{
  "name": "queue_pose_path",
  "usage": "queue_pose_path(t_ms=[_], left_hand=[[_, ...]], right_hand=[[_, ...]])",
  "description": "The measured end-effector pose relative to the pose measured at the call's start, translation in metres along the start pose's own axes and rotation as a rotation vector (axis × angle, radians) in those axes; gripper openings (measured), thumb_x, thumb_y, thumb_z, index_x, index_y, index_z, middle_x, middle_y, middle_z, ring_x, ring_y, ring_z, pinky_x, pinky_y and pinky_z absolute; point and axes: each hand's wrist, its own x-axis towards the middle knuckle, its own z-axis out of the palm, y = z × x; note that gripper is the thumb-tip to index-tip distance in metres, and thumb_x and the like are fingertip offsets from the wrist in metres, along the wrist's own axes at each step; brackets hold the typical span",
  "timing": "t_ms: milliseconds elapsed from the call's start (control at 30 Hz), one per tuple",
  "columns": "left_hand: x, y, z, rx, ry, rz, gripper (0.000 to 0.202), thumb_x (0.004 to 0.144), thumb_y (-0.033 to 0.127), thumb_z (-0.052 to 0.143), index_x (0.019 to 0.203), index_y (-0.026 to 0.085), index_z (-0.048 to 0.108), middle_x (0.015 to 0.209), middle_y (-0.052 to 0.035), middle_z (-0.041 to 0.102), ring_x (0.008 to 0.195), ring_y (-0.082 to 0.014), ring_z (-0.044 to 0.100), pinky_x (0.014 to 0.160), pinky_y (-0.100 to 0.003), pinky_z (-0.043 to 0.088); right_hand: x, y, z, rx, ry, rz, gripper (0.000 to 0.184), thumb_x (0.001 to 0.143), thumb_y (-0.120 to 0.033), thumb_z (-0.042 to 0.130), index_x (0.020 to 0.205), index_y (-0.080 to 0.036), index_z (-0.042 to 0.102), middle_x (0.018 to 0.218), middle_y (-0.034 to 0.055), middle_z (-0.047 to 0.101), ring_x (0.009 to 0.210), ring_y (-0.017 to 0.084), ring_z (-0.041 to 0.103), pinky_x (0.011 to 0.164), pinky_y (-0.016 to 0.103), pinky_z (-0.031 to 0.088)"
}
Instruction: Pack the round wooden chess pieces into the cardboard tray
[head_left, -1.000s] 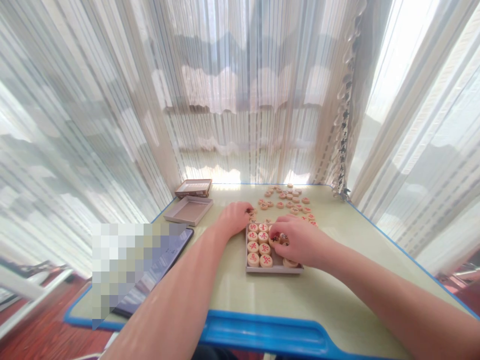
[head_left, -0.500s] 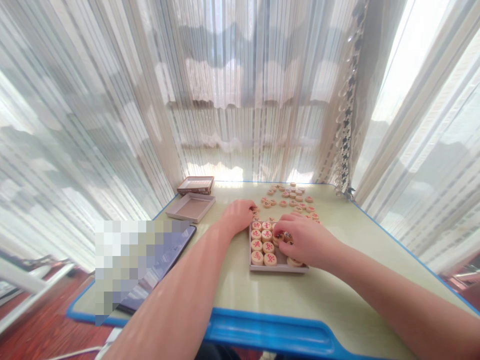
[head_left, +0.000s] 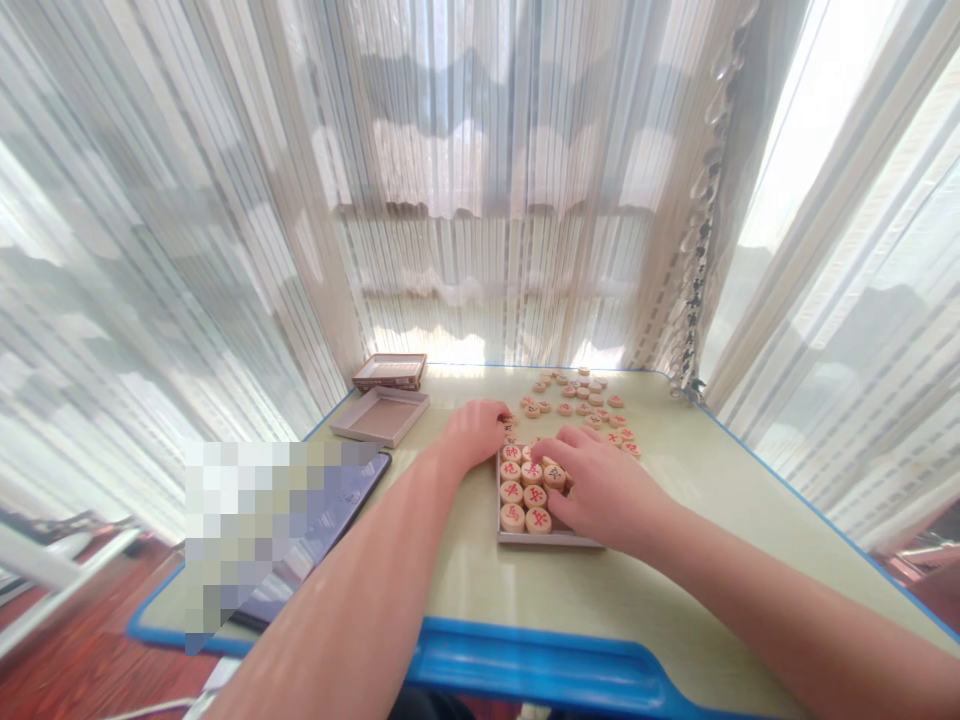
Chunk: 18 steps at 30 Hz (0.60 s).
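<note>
A shallow grey box tray (head_left: 517,539) lies in the middle of the pale green table (head_left: 675,590) and holds several round wooden chess pieces (head_left: 523,493) with red marks. My right hand (head_left: 600,490) lies over the tray's right half, its fingers stretched over the pieces and touching them. My left hand (head_left: 474,433) rests at the tray's far left corner with fingers curled against the rim. Loose chess pieces (head_left: 577,395) are scattered on the table beyond the tray.
A grey box lid (head_left: 380,415) and a brown box (head_left: 390,371) sit at the back left. A dark tablet (head_left: 330,520) lies at the left, partly blurred out. Sheer curtains (head_left: 480,180) enclose the table. The table's blue edge (head_left: 540,670) runs along the front.
My right hand has shifted left and forward over the tray and its fingers have spread flatter over the pieces. The left hand has stayed at the tray's corner.
</note>
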Motion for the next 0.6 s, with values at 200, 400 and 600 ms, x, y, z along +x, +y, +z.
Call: queue_pose_path(t_ms=[200,400,600], left_hand=[[-0.0008,0.0007,0.0001,0.011,-0.011,0.005,0.038,0.075,0.015,0.04,0.104,0.025,0.063,0.106,-0.0032,0.065,0.097,-0.0205,0.058,0.086,-0.03,0.045],[-0.001,0.0018,-0.0007,0.032,-0.014,0.003,0.039,0.075,0.015,0.038,0.105,0.025,0.062,0.107,-0.0021,0.064,0.098,-0.0199,0.058,0.087,-0.031,0.045],[-0.0007,0.0015,-0.0008,0.042,-0.029,-0.006,0.039,0.076,0.015,0.038,0.106,0.026,0.061,0.108,-0.0018,0.064,0.099,-0.0189,0.057,0.088,-0.03,0.044]], right_hand=[[0.0017,0.0006,0.0045,-0.017,-0.053,0.071,0.03,0.068,-0.019,0.051,0.096,-0.024,0.055,0.088,0.0037,0.055,0.089,0.021,0.047,0.066,0.029,0.032],[0.004,0.0017,0.0051,-0.007,-0.055,0.106,0.023,0.069,-0.019,0.05,0.09,-0.024,0.058,0.087,0.0034,0.055,0.089,0.021,0.046,0.068,0.029,0.032],[0.0049,0.0021,0.0062,0.015,-0.071,0.119,0.022,0.067,-0.021,0.052,0.089,-0.025,0.058,0.086,0.0032,0.055,0.088,0.021,0.046,0.068,0.03,0.035]])
